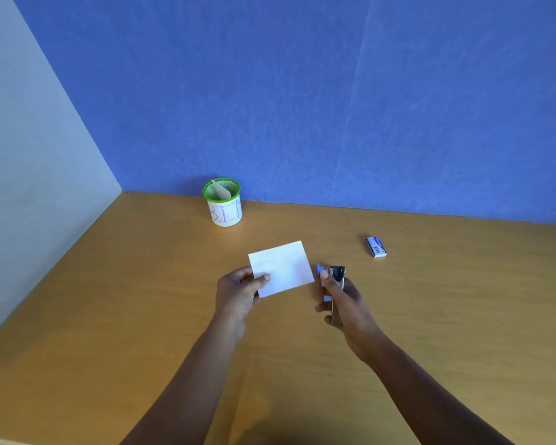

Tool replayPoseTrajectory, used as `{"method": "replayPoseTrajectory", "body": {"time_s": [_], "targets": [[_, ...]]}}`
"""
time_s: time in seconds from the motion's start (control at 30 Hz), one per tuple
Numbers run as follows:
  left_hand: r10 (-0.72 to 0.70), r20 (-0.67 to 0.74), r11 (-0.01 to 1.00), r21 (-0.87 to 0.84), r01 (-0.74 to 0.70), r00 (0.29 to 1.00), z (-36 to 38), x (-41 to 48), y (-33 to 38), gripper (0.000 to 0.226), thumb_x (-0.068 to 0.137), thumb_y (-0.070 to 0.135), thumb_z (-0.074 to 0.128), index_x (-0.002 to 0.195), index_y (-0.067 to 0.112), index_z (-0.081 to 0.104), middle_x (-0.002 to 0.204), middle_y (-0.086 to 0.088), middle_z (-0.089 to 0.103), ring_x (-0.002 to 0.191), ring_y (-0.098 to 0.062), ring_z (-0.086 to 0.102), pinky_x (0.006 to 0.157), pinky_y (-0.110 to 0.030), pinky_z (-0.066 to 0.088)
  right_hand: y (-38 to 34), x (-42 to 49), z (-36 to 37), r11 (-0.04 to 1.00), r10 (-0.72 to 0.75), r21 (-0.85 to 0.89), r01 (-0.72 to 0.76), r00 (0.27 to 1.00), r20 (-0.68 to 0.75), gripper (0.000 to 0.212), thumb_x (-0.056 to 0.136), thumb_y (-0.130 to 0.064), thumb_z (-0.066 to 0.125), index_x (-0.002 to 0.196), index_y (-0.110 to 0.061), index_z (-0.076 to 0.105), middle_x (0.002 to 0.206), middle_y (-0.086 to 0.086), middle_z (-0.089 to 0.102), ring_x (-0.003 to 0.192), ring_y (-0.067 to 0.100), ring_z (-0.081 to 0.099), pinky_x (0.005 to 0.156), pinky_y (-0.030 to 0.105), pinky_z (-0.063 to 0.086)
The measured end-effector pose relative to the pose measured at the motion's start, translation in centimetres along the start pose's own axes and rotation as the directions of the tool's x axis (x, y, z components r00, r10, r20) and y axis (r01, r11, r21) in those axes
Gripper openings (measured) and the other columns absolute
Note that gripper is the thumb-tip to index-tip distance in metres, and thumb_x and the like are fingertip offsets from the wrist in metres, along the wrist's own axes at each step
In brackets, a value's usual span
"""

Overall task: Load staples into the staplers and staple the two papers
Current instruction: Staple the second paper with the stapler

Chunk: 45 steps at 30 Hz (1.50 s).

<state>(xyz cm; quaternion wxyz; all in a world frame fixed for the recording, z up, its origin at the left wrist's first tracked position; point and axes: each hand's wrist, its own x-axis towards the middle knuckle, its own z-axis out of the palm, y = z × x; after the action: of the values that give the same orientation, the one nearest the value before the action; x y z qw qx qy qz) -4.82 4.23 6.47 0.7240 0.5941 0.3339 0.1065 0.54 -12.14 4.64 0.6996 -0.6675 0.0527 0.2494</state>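
My left hand [238, 292] pinches the lower left corner of the white papers [284, 268], thumb on top, holding them just above the wooden desk. My right hand [344, 303] grips a small stapler [337, 277] with a blue body and a black head, its head pointing away from me. The stapler's head sits just to the right of the papers' right edge, a small gap between them. A small blue and white staple box [376, 247] lies closed on the desk, farther back to the right.
A white cup with a green mesh rim marked "BIN" [223, 203] stands at the back of the desk [142, 316] by the blue wall, with a folded paper scrap inside. A pale wall bounds the desk on the left.
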Motion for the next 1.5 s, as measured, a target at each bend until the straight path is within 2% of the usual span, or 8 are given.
{"method": "replayPoseTrajectory", "body": {"time_s": [0.13,0.33,0.7,0.9,1.03,1.13,1.37,1.5], "targets": [[0.012,-0.03,0.999,-0.04,-0.013,0.999,0.2,0.3,0.4,0.012,0.081,0.001,0.066,0.076,0.012,0.065,0.085,-0.007,0.062,0.088,-0.023,0.059,0.074,-0.03,0.053,0.2,-0.7,0.1,0.996,0.072,0.054,-0.077,0.993,0.088,0.036,0.09,-0.052,0.042,0.101,-0.021,0.057,0.084,0.0,0.064,0.053,0.012,0.05,0.049,0.024,0.035],[0.016,-0.058,0.992,-0.122,-0.023,0.998,0.6,0.5,0.9,0.013,0.083,0.0,0.064,0.078,0.013,0.063,0.084,-0.002,0.065,0.094,-0.023,0.062,0.066,-0.024,0.051,0.7,-1.5,1.1,0.99,0.055,-0.142,-0.023,0.972,0.228,0.048,0.092,-0.055,0.029,0.108,-0.02,0.058,0.095,-0.001,0.062,0.059,0.009,0.05,0.051,0.021,0.036],[0.125,0.034,0.989,-0.079,-0.122,0.992,1.0,0.0,1.1,0.016,0.084,0.002,0.063,0.08,0.017,0.065,0.066,0.012,0.068,0.07,-0.009,0.061,0.065,-0.023,0.05,-0.1,-1.7,2.9,0.996,0.035,-0.083,-0.015,0.97,0.242,0.04,0.087,-0.05,0.049,0.104,-0.015,0.058,0.085,-0.002,0.063,0.064,0.011,0.056,0.054,0.022,0.04],[0.155,0.078,0.988,-0.034,-0.153,0.985,1.2,-0.4,1.0,0.018,0.084,0.001,0.063,0.085,0.018,0.067,0.084,-0.004,0.068,0.083,-0.022,0.06,0.083,-0.042,0.051,-1.3,-1.3,3.1,0.999,0.02,0.042,-0.031,0.972,0.236,0.049,0.08,-0.054,0.053,0.11,-0.016,0.06,0.089,-0.007,0.063,0.072,0.011,0.058,0.058,0.022,0.042],[0.17,0.096,0.985,-0.017,-0.169,0.981,1.5,-0.6,0.7,0.019,0.083,-0.001,0.063,0.086,0.017,0.067,0.081,-0.005,0.068,0.08,-0.021,0.061,0.079,-0.04,0.052,-1.6,-1.0,3.2,0.993,0.026,0.103,-0.053,0.969,0.244,0.037,0.081,-0.05,0.056,0.103,-0.021,0.063,0.087,-0.01,0.062,0.077,0.007,0.058,0.062,0.022,0.044],[0.184,0.114,0.982,0.015,-0.187,0.976,1.5,-0.9,0.6,0.017,0.083,0.001,0.063,0.089,0.016,0.069,0.073,0.005,0.069,0.071,-0.012,0.062,0.066,-0.026,0.052,-1.8,-0.7,3.3,0.984,0.017,0.166,-0.061,0.968,0.251,0.027,0.076,-0.049,0.06,0.092,-0.027,0.065,0.083,-0.012,0.061,0.078,0.006,0.055,0.064,0.022,0.041],[0.233,0.154,0.968,0.058,-0.244,0.96,1.7,-0.9,0.9,0.024,0.084,-0.001,0.062,0.081,0.022,0.068,0.083,-0.012,0.064,0.079,-0.022,0.055,0.075,-0.038,0.046,-2.0,-0.7,3.5,0.987,0.001,0.159,-0.034,0.978,0.206,0.029,0.063,-0.046,0.068,0.084,-0.025,0.067,0.075,-0.006,0.051,0.068,0.01,0.043,0.061,0.024,0.035],[0.267,0.162,0.954,0.095,-0.285,0.95,1.7,-0.9,0.9,0.027,0.083,-0.002,0.062,0.083,0.024,0.069,0.081,-0.005,0.07,0.077,-0.019,0.062,0.078,-0.04,0.051,-2.0,-0.6,3.5,0.981,-0.015,0.192,-0.019,0.984,0.178,0.032,0.061,-0.045,0.071,0.081,-0.022,0.062,0.067,0.0,0.035,0.06,0.014,0.02,0.054,0.028,0.018]]}}
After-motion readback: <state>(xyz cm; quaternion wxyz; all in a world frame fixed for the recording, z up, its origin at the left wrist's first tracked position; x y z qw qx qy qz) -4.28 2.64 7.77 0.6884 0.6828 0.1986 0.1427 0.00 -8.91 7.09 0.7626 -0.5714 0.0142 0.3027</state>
